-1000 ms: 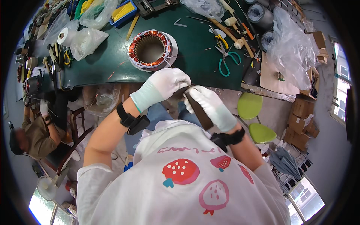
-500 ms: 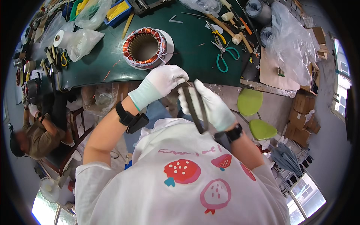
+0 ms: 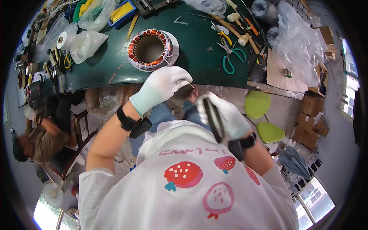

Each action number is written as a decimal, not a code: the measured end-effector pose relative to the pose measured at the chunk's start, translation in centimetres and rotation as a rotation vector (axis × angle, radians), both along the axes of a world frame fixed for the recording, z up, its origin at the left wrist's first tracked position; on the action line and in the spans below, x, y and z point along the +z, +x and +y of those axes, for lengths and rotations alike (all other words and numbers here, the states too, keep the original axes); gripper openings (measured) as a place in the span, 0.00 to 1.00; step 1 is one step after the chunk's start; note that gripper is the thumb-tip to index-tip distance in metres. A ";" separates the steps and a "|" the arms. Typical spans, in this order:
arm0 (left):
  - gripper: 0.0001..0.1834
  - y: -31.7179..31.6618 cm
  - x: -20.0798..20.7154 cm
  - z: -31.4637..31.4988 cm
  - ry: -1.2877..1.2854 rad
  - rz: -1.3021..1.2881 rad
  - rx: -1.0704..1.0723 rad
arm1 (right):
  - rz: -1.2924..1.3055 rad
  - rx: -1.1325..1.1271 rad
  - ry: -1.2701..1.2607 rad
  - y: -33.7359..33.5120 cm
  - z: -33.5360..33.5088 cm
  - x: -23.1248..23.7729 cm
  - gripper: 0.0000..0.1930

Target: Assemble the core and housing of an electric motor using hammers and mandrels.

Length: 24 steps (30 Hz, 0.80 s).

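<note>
My left hand (image 3: 166, 83), in a white glove, is closed just past the table's near edge. Its fingertips pinch a short piece of copper wire (image 3: 192, 85) that sticks out to the right. To the right and a bit lower, my gloved right hand (image 3: 227, 115) is wrapped round a dark, narrow, U-shaped tool (image 3: 215, 120), slightly blurred, whose bend points down toward my shirt. A small gap separates the tool from the wire. On the table beyond my left hand stands a ring-shaped motor stator (image 3: 149, 50) with orange copper windings laced in white cord.
Teal-handled scissors (image 3: 233, 57) and yellow-handled pliers (image 3: 223, 37) lie at the right, near mallets (image 3: 243, 40) and plastic bags (image 3: 297, 50). A white thread spool (image 3: 66, 41) stands at the left. Green chair (image 3: 257, 105) at right; another person (image 3: 44, 138) sits at left.
My right hand has moved right and slightly down with the dark tool, away from my left hand. My left hand has stayed nearly in place, and the wire end now shows.
</note>
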<state>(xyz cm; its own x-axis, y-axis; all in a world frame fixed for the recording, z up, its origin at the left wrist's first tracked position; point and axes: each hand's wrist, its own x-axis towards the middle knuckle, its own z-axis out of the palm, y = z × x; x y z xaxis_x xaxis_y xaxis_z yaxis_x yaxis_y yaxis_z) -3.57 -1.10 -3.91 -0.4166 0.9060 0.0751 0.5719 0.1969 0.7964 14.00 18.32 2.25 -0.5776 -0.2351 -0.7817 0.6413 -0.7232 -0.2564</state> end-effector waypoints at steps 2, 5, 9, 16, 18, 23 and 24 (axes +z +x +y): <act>0.08 0.4 0.4 0.1 0.157 0.019 0.247 | 0.017 0.014 0.197 3.0 2.7 0.6 0.20; 0.12 1.9 -2.1 -3.0 0.249 -0.118 0.772 | 0.047 0.002 0.384 5.8 4.6 -0.1 0.20; 0.09 4.8 -1.4 -2.8 -0.013 -0.127 0.450 | 0.080 0.287 0.900 5.5 4.0 -2.4 0.16; 0.09 6.7 -1.9 4.7 -0.106 0.252 -0.049 | 0.057 0.549 1.209 4.9 2.8 -1.9 0.24; 0.09 6.7 -1.8 4.5 -0.101 0.214 -0.052 | 0.033 0.579 1.161 5.5 3.1 -0.9 0.23; 0.07 7.8 -1.0 3.8 -0.168 0.061 -0.112 | 0.123 0.472 0.898 6.4 2.5 -1.5 0.22; 0.07 8.1 -1.0 4.0 -0.108 0.027 -0.102 | 0.137 0.455 0.873 5.8 2.1 -1.8 0.20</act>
<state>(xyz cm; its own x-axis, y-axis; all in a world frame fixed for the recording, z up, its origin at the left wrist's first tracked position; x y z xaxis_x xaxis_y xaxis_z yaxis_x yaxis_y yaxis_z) 4.57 2.86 -4.87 -0.3209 0.9470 -0.0148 0.6144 0.2200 0.7577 19.81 20.46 0.47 -0.6737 0.1692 -0.7194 0.7358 0.0625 -0.6744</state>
